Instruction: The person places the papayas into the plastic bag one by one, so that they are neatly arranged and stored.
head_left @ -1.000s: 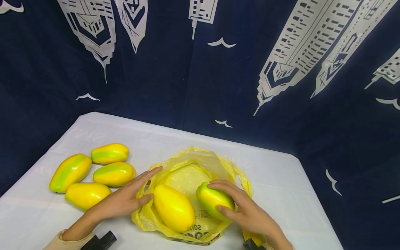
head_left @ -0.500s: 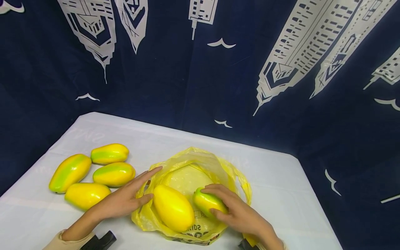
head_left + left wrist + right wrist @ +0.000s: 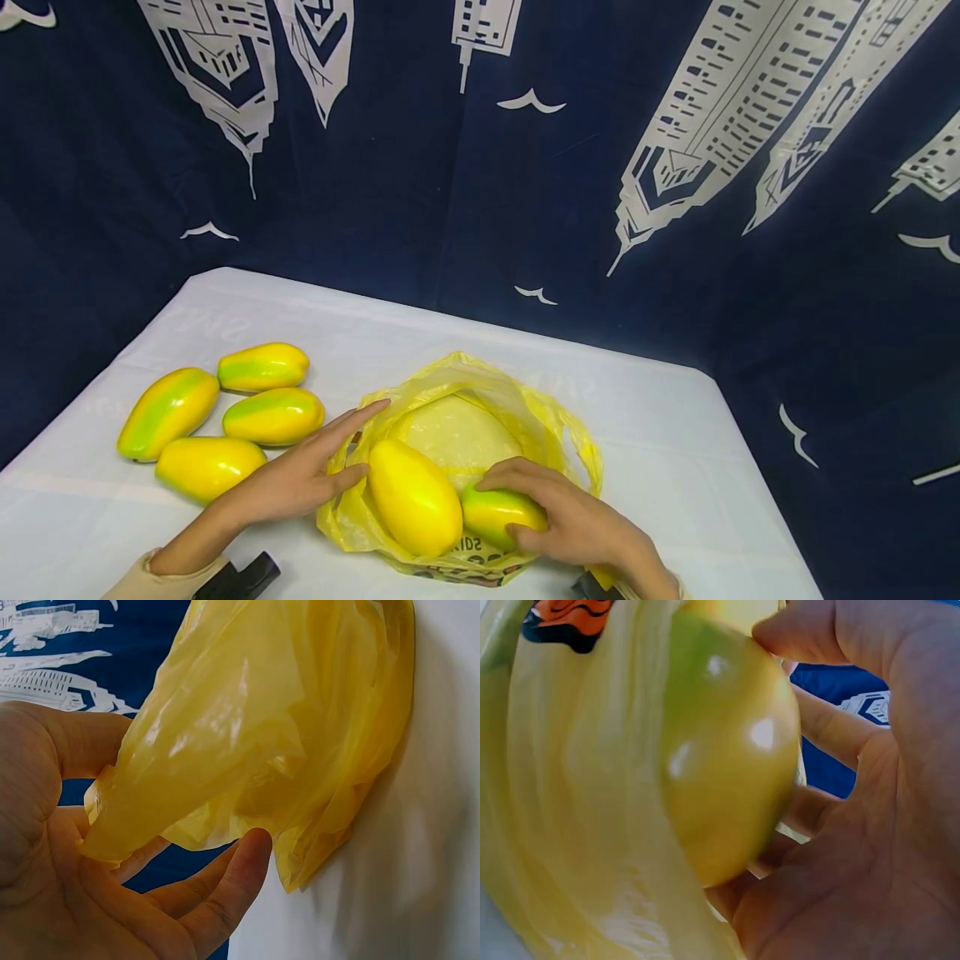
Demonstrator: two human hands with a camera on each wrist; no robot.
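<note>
My right hand point(image 3: 558, 508) grips a green-and-yellow papaya point(image 3: 498, 515), thumb on the near side and fingers over the far side. The papaya is inside the mouth of a yellow plastic bag point(image 3: 555, 408), and bag film covers part of it in the right wrist view. Left of it, a larger-looking yellow papaya point(image 3: 416, 500) lies in the bag. My left hand point(image 3: 300, 479) is at the bag's left rim with fingers and thumb extended. In the left wrist view, the bag's film point(image 3: 225, 712) passes between thumb and fingers.
Several more papayas lie grouped left of the bag, including one at the far left point(image 3: 168, 414) and one beside my left forearm point(image 3: 210, 467). A white cloth point(image 3: 645, 417) covers the table. Behind it hangs a dark blue curtain point(image 3: 375, 217) with white buildings.
My right hand has moved left and toward me, lowering its papaya deeper into the bag, beside the other one. My left hand has stayed in place.
</note>
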